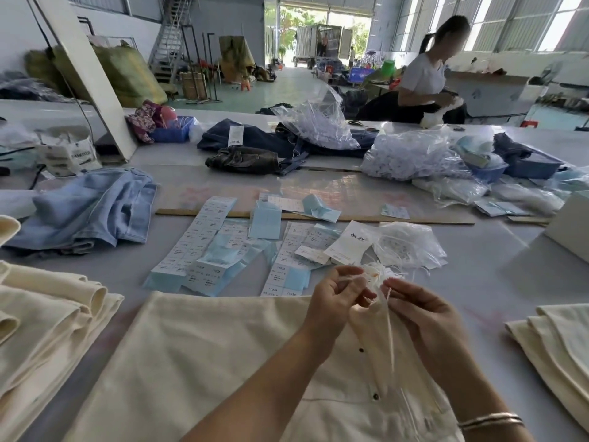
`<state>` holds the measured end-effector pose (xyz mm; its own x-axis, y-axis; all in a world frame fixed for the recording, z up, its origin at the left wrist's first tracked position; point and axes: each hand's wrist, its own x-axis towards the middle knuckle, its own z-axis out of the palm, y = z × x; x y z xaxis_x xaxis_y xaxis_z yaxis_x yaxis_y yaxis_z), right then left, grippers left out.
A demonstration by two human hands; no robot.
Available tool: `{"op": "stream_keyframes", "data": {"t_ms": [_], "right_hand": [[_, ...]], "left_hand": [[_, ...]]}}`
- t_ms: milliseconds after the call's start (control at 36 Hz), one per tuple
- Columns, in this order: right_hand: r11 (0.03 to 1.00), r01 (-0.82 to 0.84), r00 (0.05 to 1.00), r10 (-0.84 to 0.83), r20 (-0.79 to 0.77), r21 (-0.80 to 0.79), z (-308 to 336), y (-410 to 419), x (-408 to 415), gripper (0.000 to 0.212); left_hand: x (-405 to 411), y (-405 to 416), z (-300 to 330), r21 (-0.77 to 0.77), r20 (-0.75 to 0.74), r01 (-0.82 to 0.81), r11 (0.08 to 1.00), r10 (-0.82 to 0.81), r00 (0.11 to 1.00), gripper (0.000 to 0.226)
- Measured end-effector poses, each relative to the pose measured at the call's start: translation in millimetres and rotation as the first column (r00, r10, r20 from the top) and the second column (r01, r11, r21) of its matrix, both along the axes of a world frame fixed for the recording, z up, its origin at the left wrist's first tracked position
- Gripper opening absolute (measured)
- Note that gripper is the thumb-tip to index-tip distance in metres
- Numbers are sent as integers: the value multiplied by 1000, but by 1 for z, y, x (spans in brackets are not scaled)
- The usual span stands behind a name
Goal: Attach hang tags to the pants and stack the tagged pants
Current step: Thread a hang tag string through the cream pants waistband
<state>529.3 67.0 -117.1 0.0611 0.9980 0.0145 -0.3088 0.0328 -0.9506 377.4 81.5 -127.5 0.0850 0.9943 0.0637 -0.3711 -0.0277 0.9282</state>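
1. Looking at the biggest item first: the cream pants (197,362) are lying flat on the table (497,275) right under my wrists, long axis running from lower right, where the buttoned fly is sitting, up toward upper left.
2. Flanking them, a pile of cream pants (47,317) is sitting at far left and a smaller cream stack (557,339) at far right; can't tell which one is the tagged pile.
3. Sitting just beyond the pants, sticker sheets (194,237) and a white hang tag (349,242) are lying within reach, the tag nearer my right hand.
4. My left hand (334,298) is curling around a tangle of white tag strings (379,275), holding the bunch.
5. My right hand (424,311) is pinching one single string (389,333) between thumb and finger, the strand hanging down over the fly.
6. Key relation: the button area is lying directly below both hands, slightly closer to the right one, so I'm guessing the next move is a short drop straight down, once the strand is freed.
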Motion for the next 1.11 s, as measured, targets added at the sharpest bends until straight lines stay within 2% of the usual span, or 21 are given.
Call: {"op": "stream_keyframes", "data": {"t_ms": [83,194,333,528,694,750,861,917,1000,1111], "right_hand": [[993,59,969,-81,231,100,6,-1,-7,33],[985,101,922,-146,359,143,12,1,-14,34],[988,112,925,-142,352,105,13,3,-12,26],[999,-5,958,-7,286,41,15,4,-14,24],[999,-32,920,12,391,44,16,8,-13,21],[996,-83,934,70,350,21,16,8,-10,20],[955,-286,946,295,134,-80,18,7,-4,25],[942,-320,935,332,127,-103,18,8,-3,27],[943,-312,938,325,120,-113,17,8,-9,25],[942,-305,952,304,-26,-143,16,10,-18,25]], "left_hand": [[-2,-1,-1,-53,-14,-3,999,3,1000,3],[-6,-2,1,-167,57,73,983,-65,996,9],[-13,-7,4,-223,168,182,958,-146,975,22],[-16,-9,7,-159,87,197,968,-185,979,18],[-21,-9,6,-143,114,185,972,-169,979,21],[-23,-9,5,-154,142,194,969,-173,975,22],[-29,-8,2,-169,181,197,966,-166,969,23],[-32,-9,1,-152,171,212,965,-186,968,20],[-34,-12,0,-118,98,210,971,-199,975,22],[-36,-16,0,-97,-111,165,981,-176,978,21]]}}
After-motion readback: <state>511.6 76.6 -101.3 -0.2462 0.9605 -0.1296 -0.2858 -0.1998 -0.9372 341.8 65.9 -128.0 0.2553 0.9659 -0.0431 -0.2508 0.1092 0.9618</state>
